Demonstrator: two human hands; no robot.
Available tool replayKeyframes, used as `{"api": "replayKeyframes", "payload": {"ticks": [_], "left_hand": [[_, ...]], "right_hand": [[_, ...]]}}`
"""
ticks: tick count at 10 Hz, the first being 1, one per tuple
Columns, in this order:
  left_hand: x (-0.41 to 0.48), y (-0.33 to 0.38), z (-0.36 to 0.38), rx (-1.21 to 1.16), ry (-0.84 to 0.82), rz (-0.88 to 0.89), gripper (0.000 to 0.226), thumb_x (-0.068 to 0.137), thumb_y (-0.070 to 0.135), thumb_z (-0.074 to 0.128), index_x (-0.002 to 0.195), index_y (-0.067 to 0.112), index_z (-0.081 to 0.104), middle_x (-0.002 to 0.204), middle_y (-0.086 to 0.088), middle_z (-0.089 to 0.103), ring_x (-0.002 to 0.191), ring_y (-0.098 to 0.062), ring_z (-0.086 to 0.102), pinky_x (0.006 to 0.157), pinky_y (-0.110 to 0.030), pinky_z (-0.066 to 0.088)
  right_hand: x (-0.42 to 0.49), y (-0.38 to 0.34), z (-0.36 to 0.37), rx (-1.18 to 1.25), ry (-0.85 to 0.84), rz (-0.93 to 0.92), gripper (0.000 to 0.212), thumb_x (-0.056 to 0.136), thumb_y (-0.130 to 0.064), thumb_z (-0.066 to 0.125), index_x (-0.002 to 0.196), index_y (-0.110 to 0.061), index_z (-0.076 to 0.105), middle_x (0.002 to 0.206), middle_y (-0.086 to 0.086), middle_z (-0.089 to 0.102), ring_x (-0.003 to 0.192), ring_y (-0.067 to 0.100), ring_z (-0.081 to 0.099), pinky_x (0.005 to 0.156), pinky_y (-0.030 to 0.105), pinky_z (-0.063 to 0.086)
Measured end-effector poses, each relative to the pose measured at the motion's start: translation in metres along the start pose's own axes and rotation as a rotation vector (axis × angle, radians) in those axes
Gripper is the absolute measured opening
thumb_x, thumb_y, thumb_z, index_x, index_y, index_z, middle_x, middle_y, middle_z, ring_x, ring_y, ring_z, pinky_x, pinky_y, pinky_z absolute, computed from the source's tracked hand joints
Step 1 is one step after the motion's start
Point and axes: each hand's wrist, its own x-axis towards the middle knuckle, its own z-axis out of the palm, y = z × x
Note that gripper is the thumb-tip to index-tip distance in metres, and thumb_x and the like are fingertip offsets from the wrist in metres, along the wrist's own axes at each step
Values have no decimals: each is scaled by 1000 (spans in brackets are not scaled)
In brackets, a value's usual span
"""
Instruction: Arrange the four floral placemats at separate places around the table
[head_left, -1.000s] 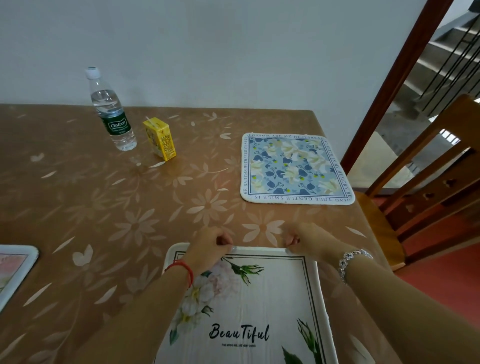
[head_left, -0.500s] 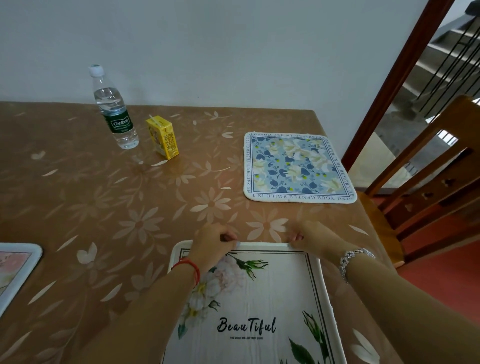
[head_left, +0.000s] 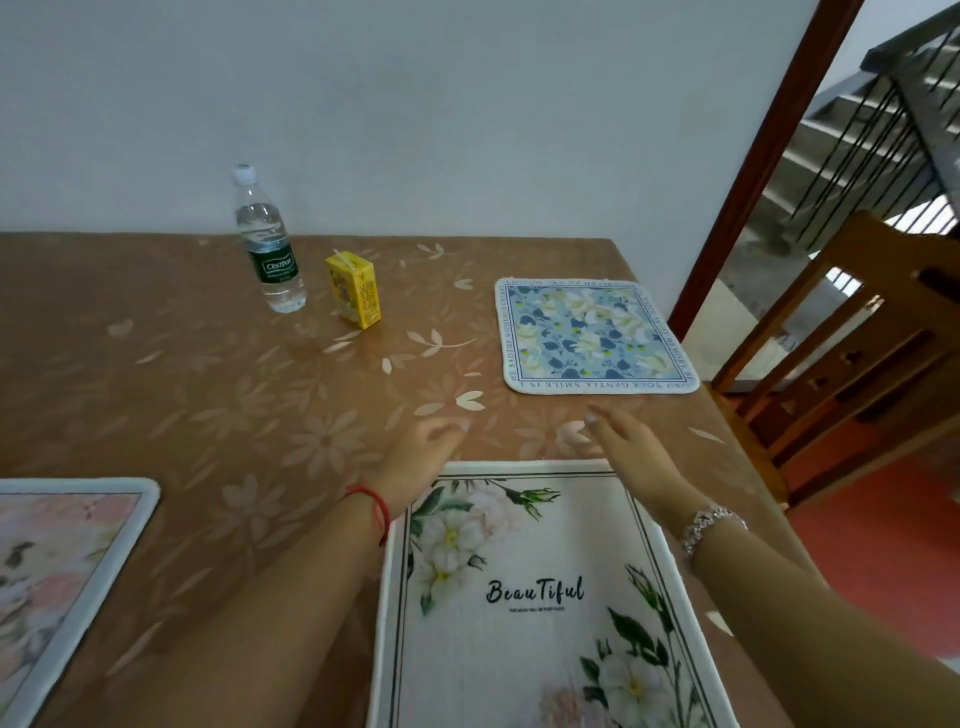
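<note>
Yellow carton (head_left: 355, 289), bottle (head_left: 267, 244) left of blue placemat (head_left: 592, 335)

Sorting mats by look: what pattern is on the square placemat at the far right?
Blue and cream flowers inside a lettered border, on the square placemat; head view.

Table (head_left: 182, 395); blue placemat (head_left: 592, 338), white placemat (head_left: 530, 623), pink placemat (head_left: 57, 571), bottle (head_left: 267, 249), carton (head_left: 356, 288)

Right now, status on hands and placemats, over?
Both open, empty: left hand, right hand. Placed flat: white mat near, blue mat far right, pink mat left; fourth unseen. Clear of mats: bottle and juice box.
</note>
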Motion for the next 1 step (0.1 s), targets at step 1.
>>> {"api": "replayKeyframes", "payload": {"ticks": [1], "left_hand": [[-14, 25, -22, -272, 59, -30, 37, 96, 32, 42, 126, 16, 57, 130, -3, 57, 116, -20, 55, 89, -23, 41]], "right_hand": [[-20, -22, 4, 319, 48, 63, 44, 95, -38, 42, 136, -24, 42, 129, 3, 56, 109, 17, 57, 97, 38, 45]]}}
